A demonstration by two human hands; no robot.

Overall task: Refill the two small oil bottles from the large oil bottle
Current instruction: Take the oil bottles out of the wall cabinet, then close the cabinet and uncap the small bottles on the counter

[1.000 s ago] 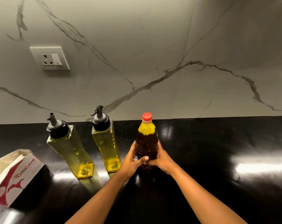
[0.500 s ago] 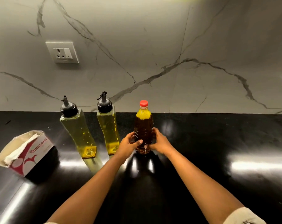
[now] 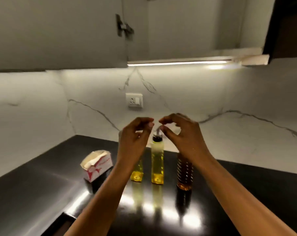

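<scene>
Two small clear bottles of yellow oil stand side by side on the black counter (image 3: 246, 184). The right small bottle (image 3: 157, 160) shows its black pour spout. My left wrist hides the upper part of the left small bottle (image 3: 136, 172). The large bottle of dark oil (image 3: 184, 174) stands to their right, its top hidden behind my right wrist. My left hand (image 3: 134, 138) and my right hand (image 3: 181, 135) are raised above the bottles with fingers curled and apart, holding nothing, fingertips close together over the right small bottle's spout.
A torn red-and-white carton (image 3: 97, 165) with paper in it sits left of the bottles. A wall socket (image 3: 134, 100) is on the marble backsplash. Overhead cabinets (image 3: 76, 31) with a light strip (image 3: 178, 63) hang above.
Both hands have let go of the large oil bottle and lifted above the small bottles. The camera has tilted up and pulled back, bringing the cabinets into view.
</scene>
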